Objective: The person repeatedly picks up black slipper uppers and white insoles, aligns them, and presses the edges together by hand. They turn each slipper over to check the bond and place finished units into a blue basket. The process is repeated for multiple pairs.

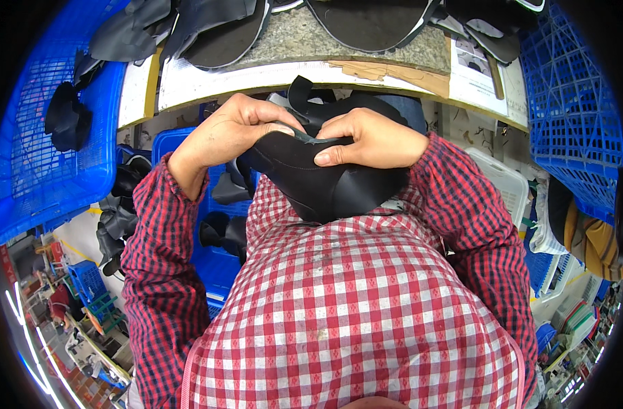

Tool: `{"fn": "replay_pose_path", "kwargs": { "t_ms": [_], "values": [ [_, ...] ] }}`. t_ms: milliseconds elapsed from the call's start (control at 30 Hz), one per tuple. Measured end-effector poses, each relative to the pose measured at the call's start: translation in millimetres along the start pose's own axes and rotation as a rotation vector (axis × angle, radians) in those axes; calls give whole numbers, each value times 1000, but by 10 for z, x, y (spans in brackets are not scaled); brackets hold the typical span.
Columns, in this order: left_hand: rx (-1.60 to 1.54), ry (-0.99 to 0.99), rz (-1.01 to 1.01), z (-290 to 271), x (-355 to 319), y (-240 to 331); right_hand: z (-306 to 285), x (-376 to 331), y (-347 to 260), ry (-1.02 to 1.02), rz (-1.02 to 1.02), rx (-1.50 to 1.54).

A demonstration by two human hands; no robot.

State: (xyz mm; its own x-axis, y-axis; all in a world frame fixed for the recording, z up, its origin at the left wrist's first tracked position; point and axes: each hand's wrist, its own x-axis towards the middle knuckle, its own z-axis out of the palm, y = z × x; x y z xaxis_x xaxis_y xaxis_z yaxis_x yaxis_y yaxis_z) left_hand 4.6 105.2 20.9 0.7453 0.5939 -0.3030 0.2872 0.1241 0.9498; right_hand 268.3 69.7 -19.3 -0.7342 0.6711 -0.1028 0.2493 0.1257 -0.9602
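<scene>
A black stitched shoe upper point(311, 170) hangs between my two hands, just in front of my checked apron. My left hand point(240, 129) pinches its top edge, thumb on the near side and fingers behind. A short way to the right, my right hand point(369, 140) grips the same edge, its thumb pressed on the dark face. Between the hands the edge looks greyish and folded. Behind it a black strap-like piece point(299, 92) curls up; I cannot tell whether it belongs to the same upper. The fingertips behind the edge are partly hidden.
Across the far side runs a worktable point(257, 78) with several dark shoe pieces point(373, 24) on it. Blue plastic baskets stand at the left point(97, 157) and right point(574, 102). A lower blue crate point(219, 269) by my left arm holds more black pieces.
</scene>
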Motion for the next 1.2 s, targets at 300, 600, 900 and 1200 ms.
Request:
{"fn": "replay_pose_path", "kwargs": {
  "t_ms": [300,600,900,1200],
  "values": [
    [26,218,-15,197,-234,36,198,-125,-4,195,56,-56],
    [153,415,-37,442,-543,-46,237,56,-270,168,-153,-465],
    [233,473,-65,439,-596,-8,388,193,-258,152,-109,-362],
    [-88,355,-70,415,-630,-198,430,94,-190,95,-129,-388]
  ]
}}
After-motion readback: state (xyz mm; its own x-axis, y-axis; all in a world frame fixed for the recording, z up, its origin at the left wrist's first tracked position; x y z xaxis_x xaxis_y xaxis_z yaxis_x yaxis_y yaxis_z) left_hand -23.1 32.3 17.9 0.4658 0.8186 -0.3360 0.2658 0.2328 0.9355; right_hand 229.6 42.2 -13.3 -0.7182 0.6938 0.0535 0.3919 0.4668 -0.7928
